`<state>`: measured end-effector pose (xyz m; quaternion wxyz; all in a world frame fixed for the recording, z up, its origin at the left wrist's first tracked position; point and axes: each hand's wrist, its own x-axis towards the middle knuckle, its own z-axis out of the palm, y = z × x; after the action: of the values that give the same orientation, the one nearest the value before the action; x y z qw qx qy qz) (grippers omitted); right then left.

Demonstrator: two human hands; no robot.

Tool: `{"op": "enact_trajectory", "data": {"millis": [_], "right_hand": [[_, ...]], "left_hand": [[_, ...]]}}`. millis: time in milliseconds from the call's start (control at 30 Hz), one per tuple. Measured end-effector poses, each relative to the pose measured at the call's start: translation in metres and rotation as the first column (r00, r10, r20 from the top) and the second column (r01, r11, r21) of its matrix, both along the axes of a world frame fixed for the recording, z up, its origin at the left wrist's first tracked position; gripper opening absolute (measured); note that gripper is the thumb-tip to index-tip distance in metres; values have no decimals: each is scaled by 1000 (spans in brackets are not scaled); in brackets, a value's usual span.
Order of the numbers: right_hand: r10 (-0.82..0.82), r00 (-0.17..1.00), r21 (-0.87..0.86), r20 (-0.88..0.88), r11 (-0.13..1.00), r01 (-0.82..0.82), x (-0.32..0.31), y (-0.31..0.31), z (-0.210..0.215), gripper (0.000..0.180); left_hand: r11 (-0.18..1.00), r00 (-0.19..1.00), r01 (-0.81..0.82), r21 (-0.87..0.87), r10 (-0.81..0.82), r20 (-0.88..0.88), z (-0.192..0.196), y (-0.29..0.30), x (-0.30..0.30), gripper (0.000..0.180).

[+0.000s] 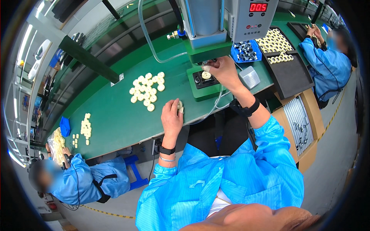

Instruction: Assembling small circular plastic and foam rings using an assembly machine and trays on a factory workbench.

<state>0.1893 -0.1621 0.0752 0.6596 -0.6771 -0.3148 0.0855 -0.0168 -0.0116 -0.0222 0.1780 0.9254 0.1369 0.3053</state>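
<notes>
At the front edge of the green bench, my left hand (172, 118) has its fingers curled round a cream ring-shaped plastic part (180, 104), partly hidden by them. My right hand (224, 72) reaches under the head of a bench press (208, 40), thumb and fingers pinched together. What they hold, if anything, is too hidden to name. Just below those fingertips, another cream round part (206, 75) sits in the black fixture (199, 82) on the green press base. A loose cluster of cream round parts (146, 89) lies on the bench left of the press.
Right of the press are a blue bin (246, 51) of small metal parts, a grey box-shaped device (249, 77) and a black tray (289, 79) with rows of cream parts. A cardboard box (314, 115) stands below. Co-workers sit at left (90, 179) and right (322, 63). A clear hose (148, 42) hangs by the press.
</notes>
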Motion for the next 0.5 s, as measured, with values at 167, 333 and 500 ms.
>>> {"op": "enact_trajectory", "data": {"millis": [167,333,500], "right_hand": [[50,993,252,-108,968,-22,-4,5,-4,34],[110,964,330,-243,944,-24,-10,-3,10,31],[71,945,310,-318,950,33,-18,-5,32,33]], "left_hand": [[1000,1000,-8,-9,8,-1,2,0,1,46],[1000,1000,-10,-7,10,0,0,0,0,45],[1000,1000,-7,-1,7,-5,-2,1,2,46]]}}
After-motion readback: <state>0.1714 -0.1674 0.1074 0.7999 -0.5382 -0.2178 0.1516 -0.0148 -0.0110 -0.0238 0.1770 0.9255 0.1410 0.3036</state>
